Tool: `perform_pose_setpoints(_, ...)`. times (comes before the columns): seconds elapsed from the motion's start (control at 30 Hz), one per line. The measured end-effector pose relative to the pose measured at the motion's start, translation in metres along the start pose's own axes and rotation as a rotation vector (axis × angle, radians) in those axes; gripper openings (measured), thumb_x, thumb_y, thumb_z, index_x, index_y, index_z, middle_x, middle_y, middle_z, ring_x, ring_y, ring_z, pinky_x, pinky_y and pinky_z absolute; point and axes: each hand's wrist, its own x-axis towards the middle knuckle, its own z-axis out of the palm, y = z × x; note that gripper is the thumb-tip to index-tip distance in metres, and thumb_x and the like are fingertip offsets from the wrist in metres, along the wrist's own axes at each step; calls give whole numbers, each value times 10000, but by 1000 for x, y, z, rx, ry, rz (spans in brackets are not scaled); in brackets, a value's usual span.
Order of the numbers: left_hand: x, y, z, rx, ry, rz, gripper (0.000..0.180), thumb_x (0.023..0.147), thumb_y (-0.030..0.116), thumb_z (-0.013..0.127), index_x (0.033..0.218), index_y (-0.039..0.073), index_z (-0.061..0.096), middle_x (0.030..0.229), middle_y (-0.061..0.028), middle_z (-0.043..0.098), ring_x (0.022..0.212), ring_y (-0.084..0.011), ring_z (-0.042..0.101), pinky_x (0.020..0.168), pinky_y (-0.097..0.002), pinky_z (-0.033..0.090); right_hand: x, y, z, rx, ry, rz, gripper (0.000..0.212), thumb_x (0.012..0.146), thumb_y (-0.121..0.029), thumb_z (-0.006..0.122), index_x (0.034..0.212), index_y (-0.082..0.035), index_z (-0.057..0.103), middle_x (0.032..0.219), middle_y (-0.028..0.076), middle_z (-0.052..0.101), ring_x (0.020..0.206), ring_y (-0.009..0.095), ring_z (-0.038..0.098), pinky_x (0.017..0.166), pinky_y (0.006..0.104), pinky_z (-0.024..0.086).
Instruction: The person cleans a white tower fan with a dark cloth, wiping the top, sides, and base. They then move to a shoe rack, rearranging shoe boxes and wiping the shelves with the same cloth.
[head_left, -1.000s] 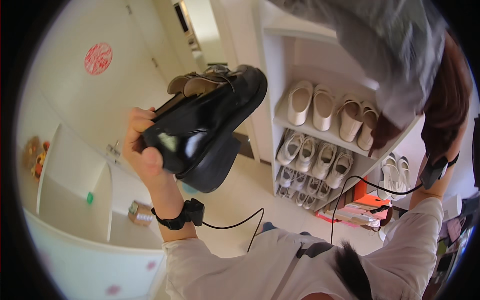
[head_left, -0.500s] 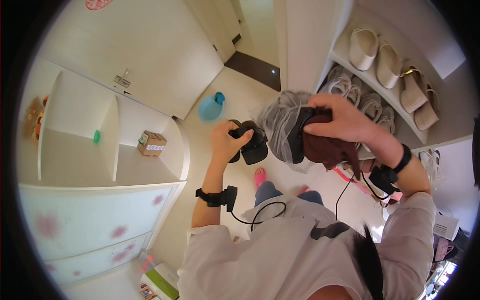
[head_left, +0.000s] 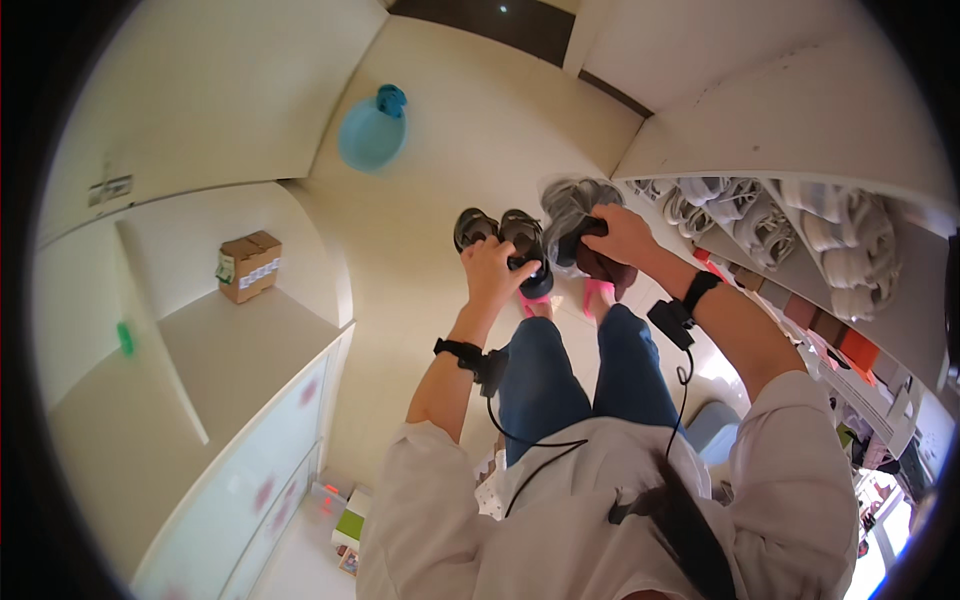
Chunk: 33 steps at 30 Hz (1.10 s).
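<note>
My left hand [head_left: 490, 268] is closed on a pair of black shoes [head_left: 522, 228], gripping them at the heels. The shoes hang side by side above the floor, toes pointing away from me. My right hand [head_left: 622, 240] is closed round a bundle just right of them. In the bundle are a crumpled, see-through grey piece [head_left: 572, 205], a black part beneath it, and a dark brown cloth [head_left: 603, 270]. The bundle is blurred, and I cannot tell what kind of thing the grey piece is. A small gap separates the two loads.
A blue basin [head_left: 370, 140] with a darker blue cloth [head_left: 391, 100] stands on the floor ahead. Shelves of shoes [head_left: 765, 230] line the right side. On the left, a white open cabinet [head_left: 190, 350] holds a cardboard box [head_left: 250, 265]. Pink slippers [head_left: 598, 290] are on my feet.
My view has tilted downward. Both hands have lowered toward the floor in front of my feet, still holding the shoes and the bundle. The basin now appears higher and farther left.
</note>
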Motion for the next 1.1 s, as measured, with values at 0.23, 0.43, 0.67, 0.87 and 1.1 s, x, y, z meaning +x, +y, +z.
perform_pose_setpoints(0.23,117,-99,137,48,-39,-33,378,642,447,811,781,122,676,859,-45,605,917,-269,564,866,-468,373,145,98,102,-42,37,123,415,717,-349,714,1072,-140,665,1025,154,634,990,369,622,836,469,502)
perform_pose_setpoints(0.43,220,-158,262,83,70,33,375,638,437,818,782,125,668,849,-39,595,904,-259,565,849,-452,383,257,202,173,-141,106,191,353,754,-341,705,1060,-175,649,1025,114,603,977,360,621,807,482,502)
perform_pose_setpoints(0.67,240,-200,401,176,-21,-69,374,661,452,813,789,129,675,847,-29,594,913,-257,562,823,-448,401,307,306,254,-219,24,279,305,783,-354,686,1044,-198,657,1068,64,618,996,325,629,809,467,506)
perform_pose_setpoints(0.87,197,-217,440,263,-120,-79,458,694,515,778,1003,183,713,1114,-140,567,1106,-364,502,920,-500,419,293,318,280,-138,-42,405,388,784,-348,666,1160,-253,658,1151,81,604,1064,330,615,874,459,503)
perform_pose_setpoints(1.1,147,-135,378,-449,-256,-252,898,761,544,745,1438,61,407,1414,-326,344,1291,-480,378,1028,-485,401,230,268,246,107,300,530,541,772,-389,681,1282,-229,594,1310,156,533,1140,366,573,937,458,478)
